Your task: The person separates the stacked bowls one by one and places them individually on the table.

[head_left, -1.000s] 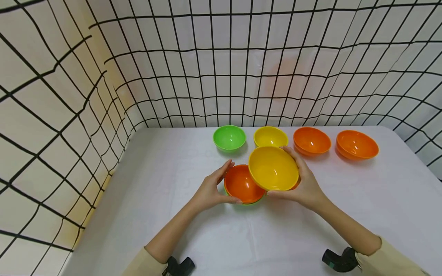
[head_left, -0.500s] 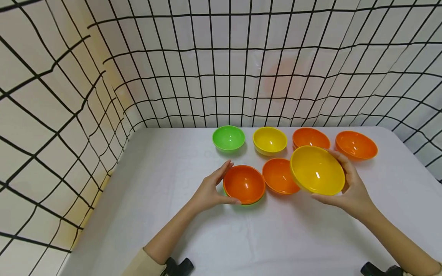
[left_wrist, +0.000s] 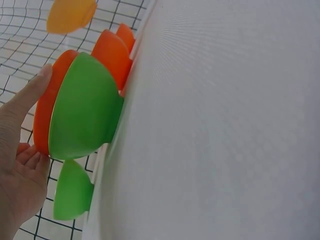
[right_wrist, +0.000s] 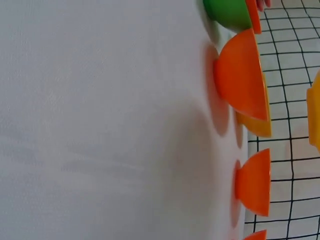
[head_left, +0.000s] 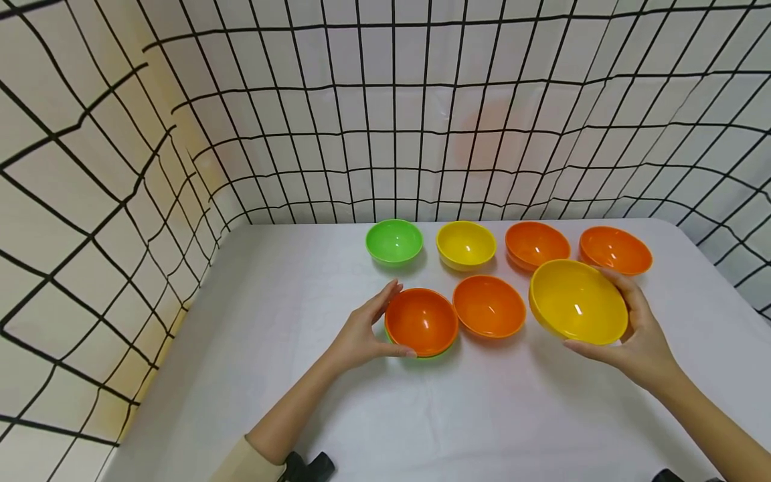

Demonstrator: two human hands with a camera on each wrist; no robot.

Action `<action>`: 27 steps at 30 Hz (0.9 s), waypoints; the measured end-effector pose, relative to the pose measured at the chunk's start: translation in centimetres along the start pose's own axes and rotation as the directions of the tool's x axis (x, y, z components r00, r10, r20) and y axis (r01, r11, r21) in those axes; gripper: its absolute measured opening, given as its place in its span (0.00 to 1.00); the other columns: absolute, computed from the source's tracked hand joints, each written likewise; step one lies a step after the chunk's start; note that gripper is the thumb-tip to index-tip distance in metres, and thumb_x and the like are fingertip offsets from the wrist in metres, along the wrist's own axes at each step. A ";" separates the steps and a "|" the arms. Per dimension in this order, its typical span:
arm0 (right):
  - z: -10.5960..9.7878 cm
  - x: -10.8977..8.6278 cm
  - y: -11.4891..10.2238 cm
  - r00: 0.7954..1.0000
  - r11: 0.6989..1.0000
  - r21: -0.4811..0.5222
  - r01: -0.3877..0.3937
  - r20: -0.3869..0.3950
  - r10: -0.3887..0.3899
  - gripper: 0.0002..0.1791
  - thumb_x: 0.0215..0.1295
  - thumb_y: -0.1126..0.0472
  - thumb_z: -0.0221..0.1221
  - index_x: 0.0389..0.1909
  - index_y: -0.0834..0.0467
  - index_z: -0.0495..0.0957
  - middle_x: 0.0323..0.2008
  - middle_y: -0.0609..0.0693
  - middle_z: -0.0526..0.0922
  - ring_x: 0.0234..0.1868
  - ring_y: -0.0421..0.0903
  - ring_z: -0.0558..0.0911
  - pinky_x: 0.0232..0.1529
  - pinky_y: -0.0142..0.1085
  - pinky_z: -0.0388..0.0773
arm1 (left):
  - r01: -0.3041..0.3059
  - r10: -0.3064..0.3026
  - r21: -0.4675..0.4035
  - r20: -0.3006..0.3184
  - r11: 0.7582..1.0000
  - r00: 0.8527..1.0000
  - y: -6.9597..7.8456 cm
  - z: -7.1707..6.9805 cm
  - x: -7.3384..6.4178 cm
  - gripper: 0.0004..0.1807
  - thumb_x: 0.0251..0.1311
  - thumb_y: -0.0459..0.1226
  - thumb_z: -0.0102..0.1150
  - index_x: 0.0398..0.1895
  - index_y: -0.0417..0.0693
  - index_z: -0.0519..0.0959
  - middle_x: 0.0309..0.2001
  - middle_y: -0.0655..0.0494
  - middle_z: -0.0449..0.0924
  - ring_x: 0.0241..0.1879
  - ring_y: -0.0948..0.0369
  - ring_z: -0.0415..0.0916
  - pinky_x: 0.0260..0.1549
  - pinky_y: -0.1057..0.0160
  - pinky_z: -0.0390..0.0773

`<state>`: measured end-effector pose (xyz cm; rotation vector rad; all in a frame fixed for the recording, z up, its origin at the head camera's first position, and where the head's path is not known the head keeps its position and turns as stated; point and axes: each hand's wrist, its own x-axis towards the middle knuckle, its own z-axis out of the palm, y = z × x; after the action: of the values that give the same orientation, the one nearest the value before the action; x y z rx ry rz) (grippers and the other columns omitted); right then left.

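My left hand (head_left: 364, 335) holds an orange bowl (head_left: 421, 321) by its rim, thumb at the near side and fingers at the far side. That bowl is nested in a green bowl (left_wrist: 85, 110), which stands on the table in the left wrist view. A yellow bowl (head_left: 578, 301) is raised above the table at the right, its inside facing me. My right hand (head_left: 644, 335) grips its right side, the thumb under the near rim. Between the two hands, a second orange bowl (head_left: 489, 306) stands right beside the nested pair.
Along the back stand a green bowl (head_left: 394, 242), a yellow bowl (head_left: 466, 246) and two orange bowls, one at centre right (head_left: 537, 246) and one farther right (head_left: 616, 250). A white cloth covers the table (head_left: 271, 281). Black netting (head_left: 373, 134) hangs behind and at the left.
My right hand has carried the yellow bowl rightward, away from above the nested pair, uncovering the second orange bowl. My left hand stays at the nested bowls.
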<state>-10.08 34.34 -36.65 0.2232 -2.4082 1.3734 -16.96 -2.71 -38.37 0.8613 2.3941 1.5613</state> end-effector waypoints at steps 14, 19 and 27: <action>-1.1 0.5 8.9 0.991 0.979 -0.155 -0.131 -0.017 0.130 0.54 0.44 0.66 0.71 0.69 0.44 0.50 0.65 0.42 0.58 0.58 0.31 0.59 0.46 0.11 0.60 | 0.006 -0.006 -0.012 0.008 1.000 1.000 0.2 -0.1 -0.1 0.55 0.38 0.33 0.75 0.71 0.42 0.51 0.68 0.49 0.59 0.68 0.56 0.55 0.63 0.58 0.61; -0.9 0.7 8.2 0.980 0.965 -0.176 -0.197 -0.018 0.197 0.52 0.48 0.63 0.70 0.69 0.44 0.49 0.66 0.46 0.57 0.58 0.34 0.58 0.47 0.13 0.57 | 0.007 -0.006 -0.014 0.009 1.000 1.000 0.2 -0.1 0.0 0.55 0.38 0.33 0.75 0.70 0.42 0.51 0.67 0.49 0.60 0.68 0.57 0.56 0.63 0.58 0.61; -0.3 0.8 8.8 0.961 0.943 -0.196 -0.268 0.021 0.277 0.53 0.50 0.55 0.69 0.71 0.43 0.44 0.69 0.55 0.51 0.65 0.54 0.52 0.67 0.59 0.49 | 0.009 -0.009 -0.016 0.000 1.000 1.000 0.2 -0.1 0.0 0.55 0.37 0.33 0.75 0.70 0.42 0.52 0.67 0.49 0.60 0.67 0.56 0.56 0.63 0.58 0.62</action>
<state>-13.44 39.20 -43.23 -0.1354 -2.6699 1.2434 -16.92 -2.78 -38.16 0.8459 2.3782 1.5750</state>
